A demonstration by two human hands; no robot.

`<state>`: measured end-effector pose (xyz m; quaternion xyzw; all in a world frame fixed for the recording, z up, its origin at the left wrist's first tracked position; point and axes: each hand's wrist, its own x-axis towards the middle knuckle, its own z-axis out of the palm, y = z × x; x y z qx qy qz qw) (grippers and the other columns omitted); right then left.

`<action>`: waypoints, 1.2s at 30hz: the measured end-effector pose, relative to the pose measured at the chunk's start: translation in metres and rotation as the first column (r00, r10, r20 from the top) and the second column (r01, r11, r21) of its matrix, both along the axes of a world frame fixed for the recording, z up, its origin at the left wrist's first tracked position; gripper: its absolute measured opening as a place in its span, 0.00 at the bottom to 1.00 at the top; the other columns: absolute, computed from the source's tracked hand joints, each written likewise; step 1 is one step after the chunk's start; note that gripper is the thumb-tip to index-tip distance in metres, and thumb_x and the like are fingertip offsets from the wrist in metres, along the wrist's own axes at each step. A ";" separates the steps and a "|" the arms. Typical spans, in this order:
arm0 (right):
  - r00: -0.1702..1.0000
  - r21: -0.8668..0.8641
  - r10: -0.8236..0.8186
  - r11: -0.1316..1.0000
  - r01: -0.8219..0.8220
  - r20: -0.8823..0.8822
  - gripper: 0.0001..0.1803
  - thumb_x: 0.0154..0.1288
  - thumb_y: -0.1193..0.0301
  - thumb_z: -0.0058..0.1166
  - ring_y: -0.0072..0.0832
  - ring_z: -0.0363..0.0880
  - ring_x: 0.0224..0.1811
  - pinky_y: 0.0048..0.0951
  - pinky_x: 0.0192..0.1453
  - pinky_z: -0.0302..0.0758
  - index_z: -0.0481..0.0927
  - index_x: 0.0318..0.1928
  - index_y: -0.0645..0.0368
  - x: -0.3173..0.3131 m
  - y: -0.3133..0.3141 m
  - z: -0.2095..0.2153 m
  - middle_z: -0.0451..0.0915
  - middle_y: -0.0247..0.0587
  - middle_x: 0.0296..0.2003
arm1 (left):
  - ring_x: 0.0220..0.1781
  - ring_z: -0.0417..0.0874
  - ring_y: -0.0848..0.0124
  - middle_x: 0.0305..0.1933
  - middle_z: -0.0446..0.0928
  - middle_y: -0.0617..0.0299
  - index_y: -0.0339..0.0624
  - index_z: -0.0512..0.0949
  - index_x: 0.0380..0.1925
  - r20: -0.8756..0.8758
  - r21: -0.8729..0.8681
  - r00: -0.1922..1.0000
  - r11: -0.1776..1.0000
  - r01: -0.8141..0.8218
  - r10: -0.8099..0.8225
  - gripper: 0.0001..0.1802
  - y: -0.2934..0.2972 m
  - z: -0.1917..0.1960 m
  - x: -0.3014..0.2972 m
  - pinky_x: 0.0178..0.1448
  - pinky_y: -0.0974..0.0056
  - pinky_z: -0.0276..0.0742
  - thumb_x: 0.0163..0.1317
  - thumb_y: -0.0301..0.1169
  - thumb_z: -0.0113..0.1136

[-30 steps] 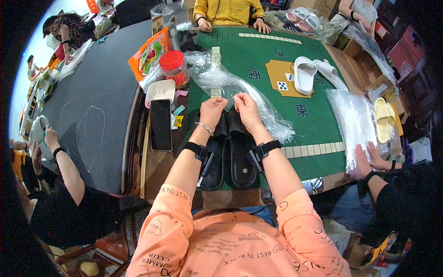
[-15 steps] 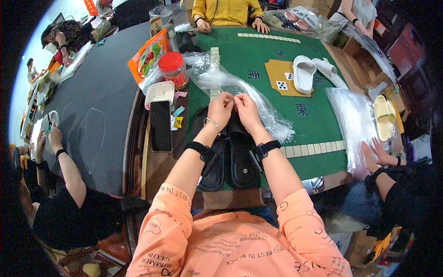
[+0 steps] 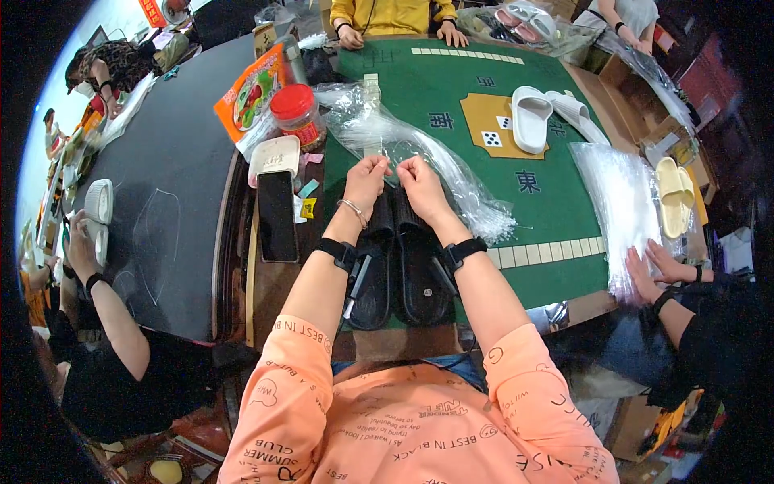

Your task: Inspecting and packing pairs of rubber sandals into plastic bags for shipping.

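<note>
Both forearms reach forward from orange sleeves (image 3: 298, 355) and cross the brown near edge of the table (image 3: 395, 345). They angle inward over the sides of a pair of black slippers (image 3: 423, 278), which lies just inside that edge, heels toward the body. Each wrist wears a black band (image 3: 465, 252). The left hand (image 3: 365, 184) and right hand (image 3: 423, 187) are raised over the slippers' far ends, with a narrow gap between them. Each has thumb and fingertips drawn into a pinch; whether a fine strand sits there is too small to tell.

A phone (image 3: 276, 216) near the table's left edge narrows the room on that side. To the right, past 1 row of tiles (image 3: 548, 252), a wider stretch of green surface runs to a stack of plastic sheets (image 3: 609, 214), where another person's hands (image 3: 645, 274) rest. Just beyond the fingertips, a clear bag (image 3: 439, 173) of white strands crosses the way forward. Farther off are 2 white slippers (image 3: 532, 121) and, at the far edge, a person in yellow (image 3: 395, 16).
</note>
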<state>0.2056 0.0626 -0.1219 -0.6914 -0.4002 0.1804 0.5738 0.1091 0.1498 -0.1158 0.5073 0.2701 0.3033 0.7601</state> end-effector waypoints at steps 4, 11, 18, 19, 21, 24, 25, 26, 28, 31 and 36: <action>0.997 0.005 0.031 1.000 -0.031 -0.075 0.09 0.60 0.69 0.50 0.27 0.75 0.28 0.28 0.33 0.70 0.71 0.33 0.64 0.002 -0.003 0.002 0.77 0.44 0.26 | 0.14 0.56 0.85 0.24 0.68 0.70 0.39 0.72 0.35 -0.079 0.038 0.996 0.999 0.035 -0.032 0.06 -0.002 0.004 0.002 0.18 0.77 0.50 0.62 0.30 0.50; 0.998 -0.011 0.009 1.000 -0.010 -0.056 0.09 0.60 0.70 0.50 0.26 0.74 0.25 0.28 0.31 0.70 0.72 0.32 0.65 -0.002 -0.004 0.006 0.77 0.42 0.23 | 0.15 0.57 0.85 0.24 0.70 0.70 0.40 0.72 0.34 -0.072 0.097 0.996 0.994 0.055 -0.049 0.04 -0.002 0.000 0.000 0.18 0.77 0.51 0.62 0.28 0.51; 0.998 -0.008 -0.002 1.000 0.001 -0.057 0.08 0.59 0.70 0.50 0.27 0.75 0.25 0.28 0.32 0.70 0.72 0.31 0.65 0.003 -0.002 0.005 0.77 0.42 0.24 | 0.17 0.59 0.85 0.25 0.72 0.70 0.40 0.72 0.34 -0.063 0.132 0.997 0.989 0.059 -0.052 0.04 -0.003 0.000 0.004 0.20 0.78 0.53 0.61 0.28 0.51; 0.998 -0.011 -0.002 1.000 0.001 -0.055 0.08 0.59 0.70 0.50 0.28 0.76 0.26 0.28 0.32 0.71 0.72 0.31 0.65 0.005 0.000 0.006 0.78 0.42 0.24 | 0.17 0.59 0.85 0.26 0.72 0.69 0.40 0.72 0.35 -0.063 0.141 0.997 0.988 0.056 -0.047 0.04 -0.001 0.001 0.005 0.20 0.78 0.53 0.61 0.28 0.51; 0.999 -0.033 -0.007 0.999 0.006 -0.053 0.09 0.59 0.70 0.50 0.28 0.76 0.26 0.29 0.32 0.71 0.73 0.31 0.65 0.005 0.001 0.007 0.78 0.43 0.24 | 0.17 0.60 0.85 0.26 0.73 0.69 0.41 0.73 0.35 -0.071 0.150 0.997 0.988 0.044 -0.034 0.04 -0.001 0.001 0.007 0.20 0.78 0.54 0.61 0.28 0.52; 0.999 -0.035 -0.021 0.999 0.020 -0.035 0.11 0.58 0.67 0.50 0.32 0.77 0.28 0.30 0.34 0.71 0.73 0.32 0.64 0.006 0.007 0.003 0.78 0.46 0.26 | 0.19 0.62 0.85 0.27 0.74 0.69 0.41 0.74 0.34 -0.097 0.184 0.995 0.983 0.020 -0.002 0.04 0.000 0.005 0.006 0.21 0.79 0.56 0.60 0.27 0.53; 0.999 -0.017 -0.031 0.999 0.030 -0.021 0.12 0.58 0.66 0.51 0.34 0.78 0.29 0.30 0.35 0.72 0.74 0.32 0.64 0.006 0.010 0.003 0.78 0.47 0.27 | 0.19 0.64 0.85 0.27 0.75 0.69 0.41 0.75 0.34 -0.118 0.208 0.993 0.978 0.008 0.017 0.04 0.001 0.009 0.005 0.22 0.79 0.57 0.59 0.27 0.53; 0.999 -0.060 -0.008 0.998 0.011 0.040 0.14 0.58 0.63 0.51 0.38 0.78 0.32 0.32 0.37 0.72 0.75 0.32 0.63 -0.004 0.013 0.007 0.79 0.49 0.28 | 0.21 0.65 0.85 0.27 0.75 0.69 0.40 0.76 0.32 -0.081 0.227 0.994 0.972 -0.057 0.077 0.04 0.004 0.006 -0.004 0.23 0.79 0.59 0.58 0.26 0.54; 0.987 -0.030 -0.054 0.998 0.059 0.150 0.14 0.57 0.62 0.52 0.35 0.78 0.32 0.32 0.37 0.72 0.76 0.33 0.63 -0.001 0.004 0.003 0.79 0.50 0.29 | 0.31 0.75 0.78 0.32 0.78 0.64 0.37 0.77 0.33 -0.111 0.332 0.992 0.943 -0.021 0.062 0.06 0.000 -0.005 0.002 0.36 0.73 0.72 0.56 0.25 0.55; 0.999 -0.013 -0.015 1.000 0.015 0.048 0.11 0.58 0.67 0.52 0.30 0.77 0.30 0.29 0.35 0.72 0.74 0.32 0.64 0.016 -0.010 -0.009 0.78 0.45 0.27 | 0.37 0.77 0.76 0.35 0.79 0.62 0.33 0.77 0.38 -0.133 0.393 0.991 0.919 0.036 0.018 0.10 -0.017 -0.002 0.012 0.44 0.71 0.73 0.55 0.25 0.55; 1.000 0.022 0.011 1.000 -0.011 0.011 0.04 0.60 0.75 0.49 0.23 0.72 0.25 0.24 0.31 0.69 0.71 0.30 0.64 0.004 -0.012 0.000 0.74 0.37 0.23 | 0.33 0.77 0.77 0.32 0.79 0.63 0.33 0.77 0.35 -0.076 0.353 0.997 0.936 0.010 0.018 0.09 -0.019 -0.002 0.005 0.39 0.72 0.72 0.56 0.28 0.58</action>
